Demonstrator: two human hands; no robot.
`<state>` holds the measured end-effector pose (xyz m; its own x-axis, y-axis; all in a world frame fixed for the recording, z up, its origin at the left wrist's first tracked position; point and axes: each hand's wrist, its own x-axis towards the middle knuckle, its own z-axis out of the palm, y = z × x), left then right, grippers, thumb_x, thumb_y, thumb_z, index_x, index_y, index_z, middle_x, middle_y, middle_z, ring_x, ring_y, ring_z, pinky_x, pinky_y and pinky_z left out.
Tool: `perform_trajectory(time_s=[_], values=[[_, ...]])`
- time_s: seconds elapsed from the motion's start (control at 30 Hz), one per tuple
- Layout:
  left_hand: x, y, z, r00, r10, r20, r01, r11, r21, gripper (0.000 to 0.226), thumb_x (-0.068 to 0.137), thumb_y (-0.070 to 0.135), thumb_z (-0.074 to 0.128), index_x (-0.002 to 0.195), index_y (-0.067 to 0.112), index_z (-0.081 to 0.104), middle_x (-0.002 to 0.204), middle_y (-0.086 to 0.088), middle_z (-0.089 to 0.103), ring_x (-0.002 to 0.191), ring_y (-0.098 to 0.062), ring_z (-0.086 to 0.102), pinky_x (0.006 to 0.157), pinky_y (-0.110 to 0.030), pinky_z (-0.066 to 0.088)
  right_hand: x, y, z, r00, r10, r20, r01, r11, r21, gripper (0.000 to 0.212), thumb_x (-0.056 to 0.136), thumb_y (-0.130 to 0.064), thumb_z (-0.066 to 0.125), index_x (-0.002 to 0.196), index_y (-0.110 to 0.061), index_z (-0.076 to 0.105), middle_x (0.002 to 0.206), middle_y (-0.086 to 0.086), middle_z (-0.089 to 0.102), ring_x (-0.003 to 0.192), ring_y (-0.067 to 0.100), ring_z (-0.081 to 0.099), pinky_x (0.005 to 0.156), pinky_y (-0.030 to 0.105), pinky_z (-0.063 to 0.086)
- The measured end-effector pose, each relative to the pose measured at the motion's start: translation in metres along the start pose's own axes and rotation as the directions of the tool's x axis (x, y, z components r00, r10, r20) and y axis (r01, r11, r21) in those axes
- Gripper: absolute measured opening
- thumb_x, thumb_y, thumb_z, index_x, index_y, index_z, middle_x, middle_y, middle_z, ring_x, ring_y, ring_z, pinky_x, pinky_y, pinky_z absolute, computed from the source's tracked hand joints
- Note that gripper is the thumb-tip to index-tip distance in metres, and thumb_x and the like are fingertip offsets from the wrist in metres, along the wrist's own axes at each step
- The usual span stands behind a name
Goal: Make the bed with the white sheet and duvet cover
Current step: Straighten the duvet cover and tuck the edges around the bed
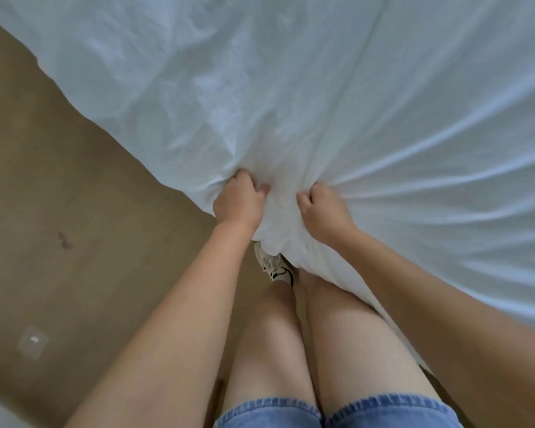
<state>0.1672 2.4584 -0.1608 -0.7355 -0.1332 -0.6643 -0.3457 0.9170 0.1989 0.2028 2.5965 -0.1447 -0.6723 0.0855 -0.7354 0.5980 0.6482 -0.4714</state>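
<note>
A large white sheet [306, 97] spreads across the upper and right part of the head view, with creases fanning out from one bunched corner. My left hand [240, 202] grips that bunched corner on its left side, fingers curled into the cloth. My right hand [320, 213] grips the same bunch a little to the right, fingers also curled in. The gathered cloth hangs down between my hands towards my feet. The bed under the sheet is hidden.
Brown wooden floor [59, 211] fills the left side, with a dark mark [65, 240] on it. My legs in denim shorts stand below, one white shoe [275, 267] showing beneath the hanging cloth. A pale edge shows at the bottom left corner.
</note>
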Motion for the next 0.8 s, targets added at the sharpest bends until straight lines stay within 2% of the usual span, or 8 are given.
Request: perform_trajectory(time_s=[0.13, 0.23, 0.37, 0.5, 0.57, 0.67, 0.73, 0.8], values=[[0.001, -0.008, -0.007, 0.998, 0.056, 0.025, -0.057, 0.998, 0.024, 0.023, 0.094, 0.03, 0.049, 0.103, 0.01, 0.056, 0.104, -0.01, 0.064, 0.098, -0.031, 0.059, 0.077, -0.038, 0.047, 0.003, -0.007, -0.024, 0.948, -0.121, 0.295, 0.174, 0.972, -0.159, 0.04, 0.096, -0.027, 0.044, 0.059, -0.011, 0.04, 0.068, 0.011, 0.056, 0.064, 0.026, 0.053, 0.06, 0.038, 0.039], [-0.008, -0.015, -0.009, 0.991, 0.061, -0.116, -0.063, 0.998, -0.015, 0.031, 0.087, 0.032, 0.059, 0.11, 0.011, 0.054, 0.113, -0.009, 0.057, 0.106, -0.03, 0.053, 0.086, -0.039, 0.045, 0.012, -0.012, -0.013, 0.981, -0.081, 0.178, 0.092, 0.994, -0.055, 0.038, 0.096, -0.028, 0.045, 0.062, -0.014, 0.047, 0.069, 0.008, 0.059, 0.071, 0.029, 0.058, 0.063, 0.036, 0.042], [-0.011, -0.027, -0.021, 0.924, 0.068, -0.377, -0.045, 0.997, 0.07, 0.062, 0.077, 0.036, 0.072, 0.127, 0.009, 0.047, 0.124, -0.014, 0.046, 0.112, -0.031, 0.044, 0.089, -0.039, 0.036, 0.009, -0.013, 0.009, 1.0, 0.013, 0.004, -0.013, 0.999, 0.034, 0.044, 0.097, -0.033, 0.043, 0.056, -0.016, 0.041, 0.051, -0.002, 0.045, 0.054, 0.02, 0.046, 0.046, 0.03, 0.026], [0.012, -0.026, -0.039, 0.966, 0.192, -0.174, -0.15, 0.962, 0.229, 0.025, 0.095, 0.035, 0.049, 0.103, 0.012, 0.055, 0.108, -0.007, 0.057, 0.106, -0.028, 0.047, 0.082, -0.037, 0.034, 0.008, -0.017, 0.001, 0.999, -0.023, -0.044, 0.026, 0.998, 0.055, 0.045, 0.094, -0.029, 0.047, 0.053, -0.015, 0.033, 0.047, -0.002, 0.035, 0.045, 0.015, 0.033, 0.046, 0.031, 0.023], [0.017, -0.019, -0.043, 0.959, 0.266, -0.099, -0.257, 0.962, 0.091, 0.019, 0.099, 0.024, 0.041, 0.089, 0.012, 0.052, 0.09, -0.004, 0.056, 0.09, -0.025, 0.05, 0.071, -0.034, 0.033, 0.008, -0.024, -0.002, 0.997, -0.034, -0.072, 0.039, 0.997, 0.071, 0.042, 0.093, -0.028, 0.049, 0.055, -0.015, 0.033, 0.05, -0.001, 0.036, 0.048, 0.015, 0.034, 0.05, 0.032, 0.026], [0.014, -0.028, -0.067, 0.957, 0.13, -0.259, -0.205, 0.935, -0.289, 0.034, 0.096, 0.011, 0.04, 0.065, 0.019, 0.03, 0.061, 0.003, 0.035, 0.054, -0.012, 0.033, 0.048, -0.021, 0.025, 0.008, -0.041, -0.002, 0.994, -0.037, -0.099, 0.048, 0.992, 0.114, 0.028, 0.092, -0.032, 0.05, 0.07, -0.015, 0.046, 0.059, -0.003, 0.046, 0.054, 0.014, 0.042, 0.055, 0.033, 0.036], [0.028, -0.069, -0.1, 0.918, -0.01, -0.397, -0.111, 0.953, -0.282, 0.034, 0.092, 0.009, 0.042, 0.063, 0.018, 0.027, 0.058, -0.002, 0.036, 0.052, -0.019, 0.033, 0.046, -0.024, 0.023, 0.011, -0.054, 0.002, 0.995, -0.039, -0.095, 0.05, 0.993, 0.108, 0.022, 0.091, -0.036, 0.052, 0.089, -0.014, 0.051, 0.072, -0.004, 0.052, 0.065, 0.014, 0.049, 0.061, 0.034, 0.041], [0.048, -0.118, -0.133, 0.916, -0.087, -0.393, 0.005, 0.979, -0.205, 0.024, 0.092, 0.013, 0.044, 0.068, 0.01, 0.037, 0.068, -0.02, 0.049, 0.064, -0.034, 0.046, 0.057, -0.035, 0.029, 0.014, -0.063, 0.01, 0.994, -0.019, -0.103, 0.028, 0.996, 0.086, 0.031, 0.09, -0.04, 0.054, 0.106, -0.014, 0.05, 0.09, -0.004, 0.052, 0.082, 0.017, 0.052, 0.069, 0.033, 0.041]])
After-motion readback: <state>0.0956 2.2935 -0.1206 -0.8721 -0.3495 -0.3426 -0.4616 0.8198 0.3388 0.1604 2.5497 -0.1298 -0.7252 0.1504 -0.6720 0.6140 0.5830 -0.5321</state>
